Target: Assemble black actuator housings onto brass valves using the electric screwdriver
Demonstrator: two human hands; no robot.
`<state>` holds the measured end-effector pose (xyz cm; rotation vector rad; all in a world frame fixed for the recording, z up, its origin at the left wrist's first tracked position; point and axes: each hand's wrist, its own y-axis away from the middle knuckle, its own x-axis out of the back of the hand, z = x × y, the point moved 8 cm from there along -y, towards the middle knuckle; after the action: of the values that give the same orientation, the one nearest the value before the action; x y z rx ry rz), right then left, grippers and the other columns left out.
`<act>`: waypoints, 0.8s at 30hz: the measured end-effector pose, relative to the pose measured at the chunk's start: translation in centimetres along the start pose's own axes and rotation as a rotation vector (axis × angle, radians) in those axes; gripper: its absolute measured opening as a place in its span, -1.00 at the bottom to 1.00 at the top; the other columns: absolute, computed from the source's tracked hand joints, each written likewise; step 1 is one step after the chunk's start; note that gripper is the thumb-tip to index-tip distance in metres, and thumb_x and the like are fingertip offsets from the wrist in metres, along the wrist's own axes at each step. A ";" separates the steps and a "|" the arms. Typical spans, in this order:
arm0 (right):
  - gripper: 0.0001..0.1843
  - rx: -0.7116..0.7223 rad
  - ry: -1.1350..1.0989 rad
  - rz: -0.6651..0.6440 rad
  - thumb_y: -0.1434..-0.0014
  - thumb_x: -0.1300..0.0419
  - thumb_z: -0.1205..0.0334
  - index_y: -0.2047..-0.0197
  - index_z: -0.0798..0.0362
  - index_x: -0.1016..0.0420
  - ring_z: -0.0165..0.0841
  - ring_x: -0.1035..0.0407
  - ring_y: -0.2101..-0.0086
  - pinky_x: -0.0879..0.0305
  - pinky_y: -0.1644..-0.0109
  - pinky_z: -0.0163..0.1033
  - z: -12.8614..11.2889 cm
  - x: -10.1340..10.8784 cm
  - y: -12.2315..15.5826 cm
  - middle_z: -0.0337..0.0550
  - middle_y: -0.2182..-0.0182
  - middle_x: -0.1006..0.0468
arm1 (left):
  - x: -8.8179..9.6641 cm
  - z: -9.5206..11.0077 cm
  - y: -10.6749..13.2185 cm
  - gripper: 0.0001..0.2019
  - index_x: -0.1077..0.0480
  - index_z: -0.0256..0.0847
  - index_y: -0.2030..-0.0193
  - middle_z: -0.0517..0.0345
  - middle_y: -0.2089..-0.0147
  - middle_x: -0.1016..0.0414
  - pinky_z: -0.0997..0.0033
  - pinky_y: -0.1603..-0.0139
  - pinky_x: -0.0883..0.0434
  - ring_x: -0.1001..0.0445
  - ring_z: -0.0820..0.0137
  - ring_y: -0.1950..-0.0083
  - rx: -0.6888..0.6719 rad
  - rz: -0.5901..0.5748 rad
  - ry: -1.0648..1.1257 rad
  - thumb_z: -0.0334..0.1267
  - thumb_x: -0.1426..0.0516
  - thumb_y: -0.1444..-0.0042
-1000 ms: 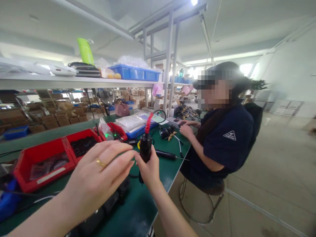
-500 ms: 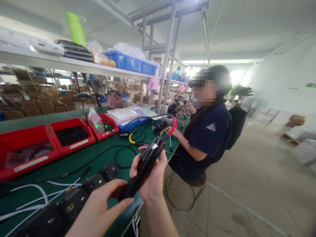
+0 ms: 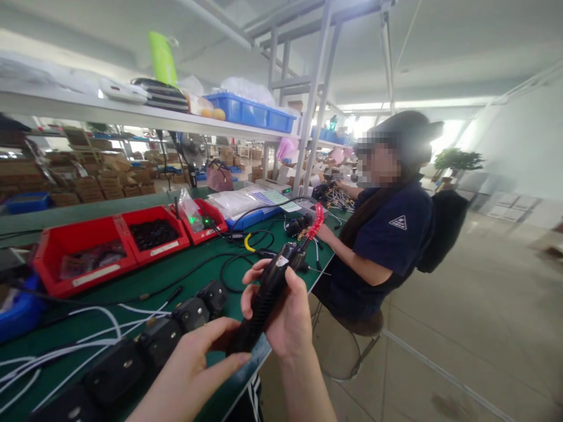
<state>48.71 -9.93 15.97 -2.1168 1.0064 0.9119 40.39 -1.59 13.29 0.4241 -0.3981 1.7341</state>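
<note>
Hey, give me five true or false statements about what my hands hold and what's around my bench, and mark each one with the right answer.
1. The right hand and left hand are both on the black tool. True.
2. The tool's red part is at the end gripped by the left hand. False: it is at the far end, beyond the right hand.
3. Black blocks lie on the green bench beside the left hand. True.
4. The co-worker is standing. False: that person is seated on a stool.
5. A blue bin sits on the white shelf above the bench. True.
</note>
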 end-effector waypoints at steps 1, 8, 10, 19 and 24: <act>-0.49 0.031 0.018 0.029 -0.06 -0.30 -0.24 0.27 0.08 -0.46 -0.47 -0.35 0.64 -0.18 0.60 -0.39 -0.2 0.3 0.1 -0.21 0.42 -0.55 | 0.2 0.0 -0.1 -0.75 -0.61 -0.05 0.21 0.15 0.15 -0.69 0.22 -0.03 -0.56 -0.61 0.08 0.03 0.008 -0.033 -0.001 -0.07 -0.23 0.03; -0.53 0.583 0.123 0.250 -0.18 -0.22 -0.28 0.31 0.01 -0.43 -0.47 -0.33 0.66 -0.19 0.61 -0.35 -3.3 2.6 1.2 -0.32 0.44 -0.48 | 8.6 -2.8 -4.1 -0.49 -0.51 -0.17 0.04 -0.07 -0.02 -0.60 0.03 -0.14 -0.49 -0.57 0.04 -0.03 -0.056 0.150 -0.347 0.17 -0.16 -0.02; -0.53 0.674 0.147 0.263 -0.23 -0.14 -0.28 0.32 0.00 -0.41 -0.44 -0.33 0.65 -0.23 0.58 -0.33 -3.1 2.5 1.2 -0.33 0.51 -0.43 | 9.2 -4.4 -5.7 -0.38 -0.46 -0.21 -0.09 -0.14 -0.14 -0.53 0.02 -0.13 -0.49 -0.54 0.01 -0.09 -0.049 0.064 -0.438 0.16 -0.17 0.02; -0.45 0.701 0.133 0.268 -0.19 -0.12 -0.41 0.28 -0.05 -0.38 -0.45 -0.22 0.71 -0.17 0.64 -0.37 -0.5 2.8 -0.8 -0.39 0.63 -0.36 | 7.8 -7.2 -10.1 -0.32 -0.42 -0.06 -0.26 0.09 -0.21 -0.54 0.27 -0.13 -0.44 -0.53 0.13 -0.10 -0.010 -0.265 -0.459 0.01 -0.25 0.06; -0.37 0.824 0.207 0.168 -0.19 -0.05 -0.45 0.26 0.00 -0.42 -0.43 -0.23 0.72 -0.19 0.68 -0.36 -1.2 2.3 -1.3 -0.34 0.62 -0.39 | 7.1 -8.4 -10.6 -0.25 -0.32 -0.01 -0.36 0.17 0.00 -0.61 0.38 0.14 -0.44 -0.54 0.20 0.10 0.045 -0.432 -0.428 0.12 -0.25 -0.01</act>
<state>51.21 -11.10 15.15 -1.4479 1.3813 0.2522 48.87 10.58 9.75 0.8543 -0.5280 1.2287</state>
